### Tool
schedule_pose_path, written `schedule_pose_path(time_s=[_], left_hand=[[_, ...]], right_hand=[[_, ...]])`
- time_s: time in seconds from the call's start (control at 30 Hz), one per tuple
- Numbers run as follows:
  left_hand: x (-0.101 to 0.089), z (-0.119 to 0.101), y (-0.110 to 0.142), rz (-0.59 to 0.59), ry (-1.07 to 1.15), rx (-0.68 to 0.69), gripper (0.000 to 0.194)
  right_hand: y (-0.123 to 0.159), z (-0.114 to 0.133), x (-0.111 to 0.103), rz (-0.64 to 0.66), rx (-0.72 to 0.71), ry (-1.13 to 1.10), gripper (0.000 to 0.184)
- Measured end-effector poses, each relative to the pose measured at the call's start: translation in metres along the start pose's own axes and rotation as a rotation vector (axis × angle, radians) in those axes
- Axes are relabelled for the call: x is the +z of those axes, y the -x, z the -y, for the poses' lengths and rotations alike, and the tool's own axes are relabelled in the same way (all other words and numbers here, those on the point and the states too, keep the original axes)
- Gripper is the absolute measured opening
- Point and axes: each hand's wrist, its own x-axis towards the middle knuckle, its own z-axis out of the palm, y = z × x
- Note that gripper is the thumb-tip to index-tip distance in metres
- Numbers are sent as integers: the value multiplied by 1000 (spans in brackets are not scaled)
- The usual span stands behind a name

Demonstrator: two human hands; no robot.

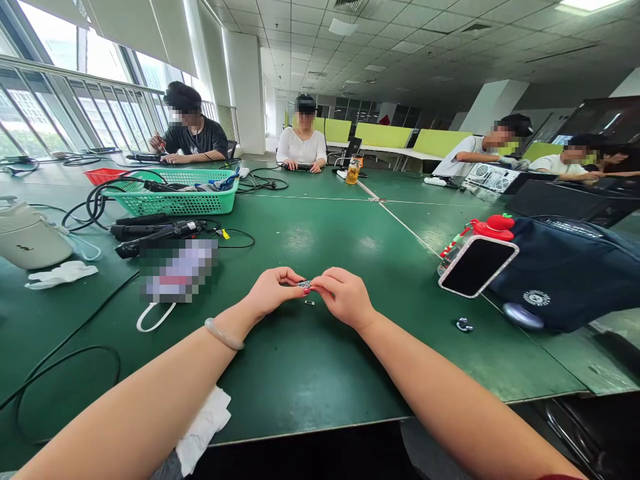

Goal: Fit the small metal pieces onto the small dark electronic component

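My left hand [276, 288] pinches a small dark-and-silver part [303, 284], too small to name, between thumb and fingers. Against the right side of that part, the fingertips of my right hand [345, 295] are closed in a pinch; whether they grip the same part or another tiny one is hidden. Both hands hover close together, just above the green table [300, 360]. On the tabletop right below the fingertips lies a tiny pale rectangular piece [310, 303].
Left are a green basket [175, 193] of cables and tools, a black handheld device [160, 237] and white tissue [205, 427]. Right are a propped phone [479, 267], a red-capped bottle [493, 228], a navy bag [565, 267] and earbuds [464, 325]. Several people sit around.
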Motion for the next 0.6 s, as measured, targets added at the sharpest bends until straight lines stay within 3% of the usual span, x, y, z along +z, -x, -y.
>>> schedule_pose_path(time_s=[0.17, 0.27, 0.37, 0.47, 0.6], left_hand=[[-1, -1, 0, -9, 0, 1, 30], [-2, 3, -2, -34, -74, 14, 32], [-4, 9, -6, -75, -190, 21, 34], [-7, 13, -7, -108, -297, 15, 34], [-7, 13, -7, -115, -342, 20, 34]], right_hand=[[0, 1, -6, 132, 46, 74, 27], [-1, 1, -6, 169, 156, 20, 25], [-1, 0, -2, 319, 272, -35, 22], [0, -1, 2, 436, 293, -67, 15], [0, 0, 5, 464, 287, -67, 8]])
